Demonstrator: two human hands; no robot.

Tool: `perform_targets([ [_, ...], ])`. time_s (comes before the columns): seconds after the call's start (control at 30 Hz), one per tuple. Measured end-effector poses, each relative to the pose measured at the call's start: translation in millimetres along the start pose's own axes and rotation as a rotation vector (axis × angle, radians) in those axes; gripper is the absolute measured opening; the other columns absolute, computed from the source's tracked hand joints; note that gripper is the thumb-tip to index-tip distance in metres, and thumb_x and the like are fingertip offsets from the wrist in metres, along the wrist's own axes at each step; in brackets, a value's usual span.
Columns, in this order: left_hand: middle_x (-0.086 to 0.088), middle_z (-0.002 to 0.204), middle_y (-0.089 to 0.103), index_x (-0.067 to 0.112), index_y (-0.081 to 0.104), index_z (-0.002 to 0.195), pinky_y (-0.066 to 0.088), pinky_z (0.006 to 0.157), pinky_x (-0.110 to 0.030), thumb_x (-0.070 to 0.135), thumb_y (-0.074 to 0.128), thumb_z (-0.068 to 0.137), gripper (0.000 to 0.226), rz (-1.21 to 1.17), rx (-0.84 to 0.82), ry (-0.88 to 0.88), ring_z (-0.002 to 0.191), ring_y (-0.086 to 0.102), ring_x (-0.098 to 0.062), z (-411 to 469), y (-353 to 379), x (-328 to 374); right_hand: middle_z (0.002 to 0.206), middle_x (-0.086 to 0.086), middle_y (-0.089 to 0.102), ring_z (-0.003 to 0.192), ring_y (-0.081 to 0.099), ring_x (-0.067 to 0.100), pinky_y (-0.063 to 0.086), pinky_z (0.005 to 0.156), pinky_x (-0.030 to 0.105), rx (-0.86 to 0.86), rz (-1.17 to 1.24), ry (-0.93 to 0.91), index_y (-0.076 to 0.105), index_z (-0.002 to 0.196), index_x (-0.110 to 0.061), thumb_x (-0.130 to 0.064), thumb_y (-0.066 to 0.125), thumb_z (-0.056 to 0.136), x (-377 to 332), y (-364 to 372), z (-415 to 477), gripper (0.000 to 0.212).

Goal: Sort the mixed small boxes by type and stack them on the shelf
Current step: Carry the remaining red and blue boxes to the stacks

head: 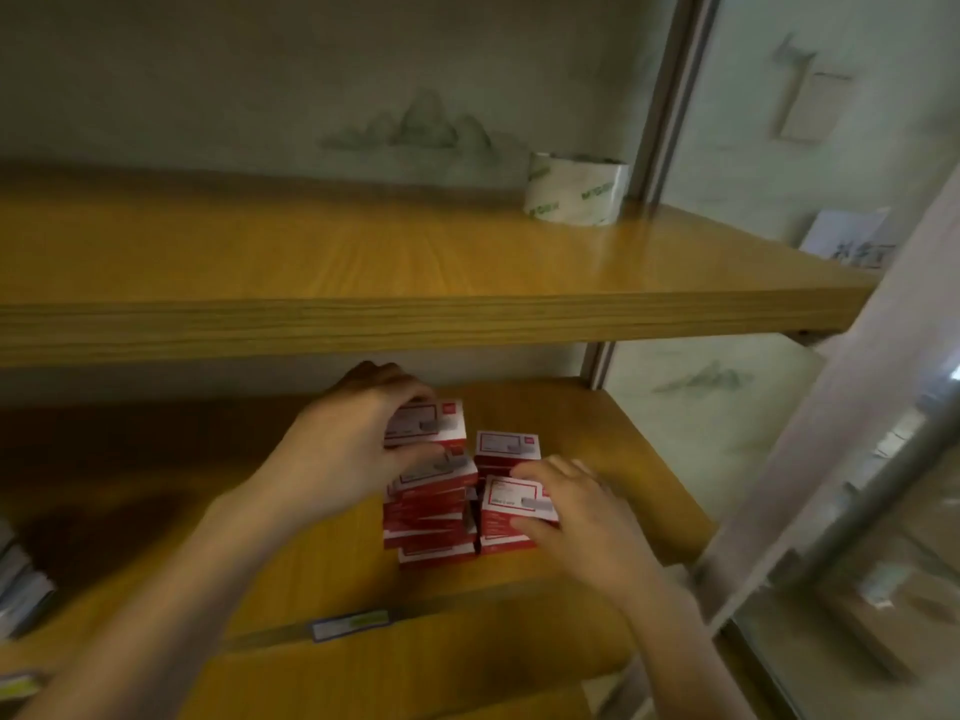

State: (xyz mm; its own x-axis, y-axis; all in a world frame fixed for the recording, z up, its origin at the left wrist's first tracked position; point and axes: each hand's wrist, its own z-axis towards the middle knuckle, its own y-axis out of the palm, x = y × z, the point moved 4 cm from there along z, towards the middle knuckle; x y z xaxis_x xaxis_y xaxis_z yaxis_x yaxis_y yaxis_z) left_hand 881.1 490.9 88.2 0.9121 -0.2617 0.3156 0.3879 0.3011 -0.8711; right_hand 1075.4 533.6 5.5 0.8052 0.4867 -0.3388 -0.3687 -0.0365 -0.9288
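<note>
Small red-and-white cardboard boxes [431, 517] stand in close stacks at the centre of the frame on the lower wooden shelf [613, 433], probably so that one type sits together. The left hand [358, 439] curls round the uppermost left box [431, 420]. The right hand [582, 517] pinches the uppermost right box [511, 504], likely to square it on its stack.

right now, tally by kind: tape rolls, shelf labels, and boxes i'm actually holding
tape roll: 1
shelf label: 1
red-and-white boxes held: 2 (top-left box in the left hand, front-right box in the right hand)
total: 4
The stacked boxes underneath are too blurred to count.
</note>
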Motion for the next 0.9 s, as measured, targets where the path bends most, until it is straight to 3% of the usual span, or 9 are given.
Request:
perform_targets([
  [0.17,0.006,0.106,0.053,0.023,0.057,0.109,0.041,0.083,-0.030,0.045,0.066,0.075,0.041,0.030,-0.133,-0.007,0.100,0.045,-0.011,36.3,19.7,2.4,0.132,-0.018,0.040,0.121,0.037,0.003,0.041,0.097,0.027,0.002,0.044,-0.067,0.034,0.129,-0.039,-0.048,0.054,0.083,12.6,-5.3,2.8,0.050],
  [0.33,0.007,0.102,0.055,0.024,0.057,0.103,0.042,0.080,-0.032,0.043,0.068,0.074,0.036,0.043,-0.255,-0.039,0.094,0.048,-0.012,71.1,51.0,6.1,0.127,-0.021,0.041,0.114,0.034,-0.005,0.032,0.087,0.014,0.071,0.052,-0.124,0.037,0.128,-0.038,-0.054,0.051,0.083,25.2,-25.8,-1.9,0.050],
  [0.53,0.009,0.094,0.056,0.025,0.057,0.096,0.039,0.067,-0.024,0.038,0.071,0.071,0.031,-0.058,-0.356,-0.073,0.081,0.050,-0.007,86.4,85.4,7.5,0.126,-0.023,0.041,0.103,0.027,-0.011,0.027,0.081,0.009,0.061,0.029,-0.127,0.038,0.124,-0.042,-0.056,0.050,0.082,32.7,-36.1,-2.9,0.046],
  [0.73,-0.001,0.108,0.061,0.016,0.059,0.107,0.043,0.078,-0.028,0.036,0.072,0.072,0.042,-0.015,-0.434,-0.052,0.088,0.051,-0.011,94.5,100.3,6.7,0.125,-0.023,0.042,0.103,0.027,-0.011,0.029,0.084,0.012,0.062,0.017,-0.138,0.040,0.122,-0.042,-0.054,0.049,0.083,34.7,-39.9,-4.7,0.043],
  [0.9,0.001,0.119,0.058,0.019,0.055,0.115,0.042,0.087,-0.030,0.050,0.064,0.076,0.051,-0.006,-0.430,-0.105,0.102,0.052,-0.013,86.7,81.5,6.2,0.126,-0.022,0.041,0.111,0.034,-0.006,0.031,0.083,0.012,0.037,0.002,-0.181,0.038,0.125,-0.040,-0.053,0.048,0.084,22.5,-40.8,0.5,0.044],
])
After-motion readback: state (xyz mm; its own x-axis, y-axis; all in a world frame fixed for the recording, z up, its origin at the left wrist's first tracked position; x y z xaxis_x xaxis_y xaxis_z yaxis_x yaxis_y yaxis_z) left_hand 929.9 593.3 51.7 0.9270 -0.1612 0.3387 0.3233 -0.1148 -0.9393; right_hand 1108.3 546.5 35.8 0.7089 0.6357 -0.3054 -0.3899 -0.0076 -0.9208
